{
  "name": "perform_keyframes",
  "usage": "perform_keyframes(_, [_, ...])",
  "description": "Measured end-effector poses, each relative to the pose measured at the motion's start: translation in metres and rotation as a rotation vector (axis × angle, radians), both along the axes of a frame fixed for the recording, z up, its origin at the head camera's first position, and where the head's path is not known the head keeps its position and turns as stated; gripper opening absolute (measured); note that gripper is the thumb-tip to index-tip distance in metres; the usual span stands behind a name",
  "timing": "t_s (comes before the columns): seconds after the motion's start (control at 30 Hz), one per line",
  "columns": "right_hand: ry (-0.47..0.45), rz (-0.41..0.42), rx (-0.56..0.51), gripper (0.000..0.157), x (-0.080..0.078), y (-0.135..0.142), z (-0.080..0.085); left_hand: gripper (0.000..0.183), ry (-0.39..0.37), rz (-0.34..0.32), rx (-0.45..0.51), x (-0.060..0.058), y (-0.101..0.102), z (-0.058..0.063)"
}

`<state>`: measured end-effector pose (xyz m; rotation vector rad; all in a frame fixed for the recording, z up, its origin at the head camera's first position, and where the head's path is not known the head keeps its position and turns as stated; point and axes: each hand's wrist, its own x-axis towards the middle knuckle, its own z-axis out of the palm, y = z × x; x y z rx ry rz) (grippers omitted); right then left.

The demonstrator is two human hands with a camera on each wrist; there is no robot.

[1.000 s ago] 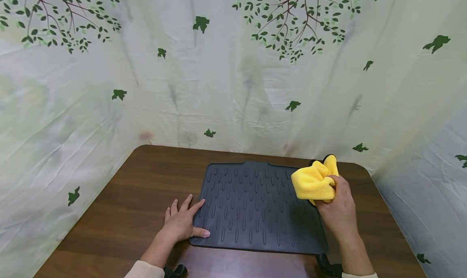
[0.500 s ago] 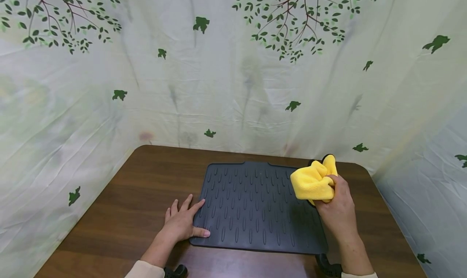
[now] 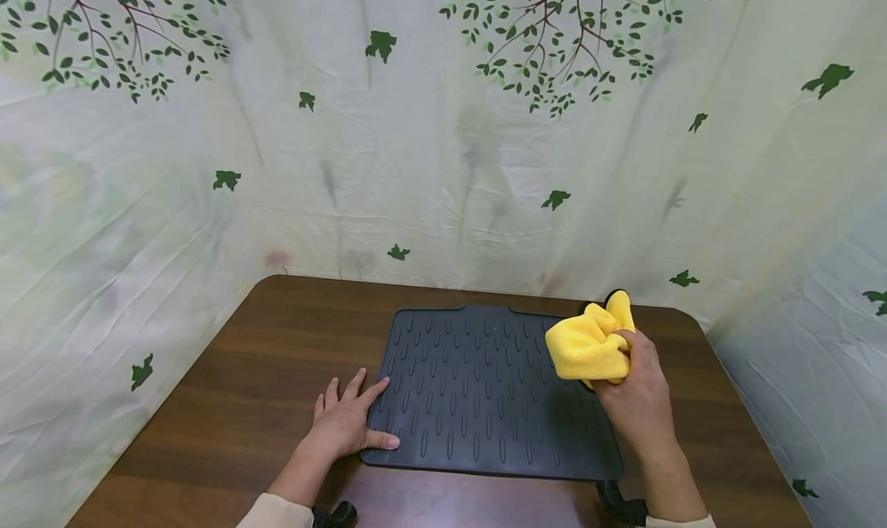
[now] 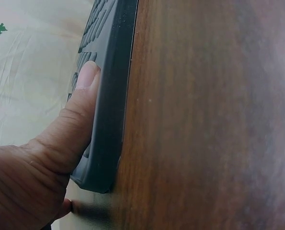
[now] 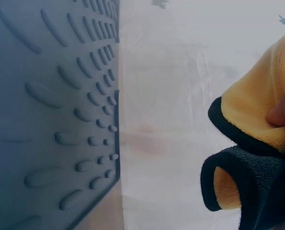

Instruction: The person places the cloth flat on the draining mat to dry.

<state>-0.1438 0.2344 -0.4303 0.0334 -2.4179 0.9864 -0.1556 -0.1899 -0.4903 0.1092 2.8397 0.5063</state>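
A dark grey ribbed mat [image 3: 485, 389] with raised edges lies flat on the wooden table. My left hand [image 3: 343, 426] rests at its left edge, fingers spread, the thumb over the near left corner. In the left wrist view that thumb [image 4: 73, 120] lies along the mat's rim [image 4: 114, 81]. A bunched yellow cloth [image 3: 587, 349] with dark trim is gripped in my right hand [image 3: 639, 393], above the mat's right side. The right wrist view shows the cloth [image 5: 250, 117] with its dark grey reverse, apart from the mat [image 5: 41, 120]. Only a fingertip of that hand shows there.
The brown wooden table [image 3: 277, 343] extends around the mat on all sides. Behind and beside it hangs a pale curtain [image 3: 430, 166] printed with green leaves and branches. Black wrist mounts [image 3: 336, 515] show beneath both forearms.
My right hand has shifted slightly left with the yellow cloth. The left hand and the mat have stayed in place.
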Motion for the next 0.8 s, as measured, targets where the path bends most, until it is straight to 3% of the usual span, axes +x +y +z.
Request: perform_keyframes(0.8, [0.03,0.045,0.034,0.073,-0.0013,-0.0071,-0.003,0.112,-0.015,0.011,0.01,0.0028,-0.0017,-0.002])
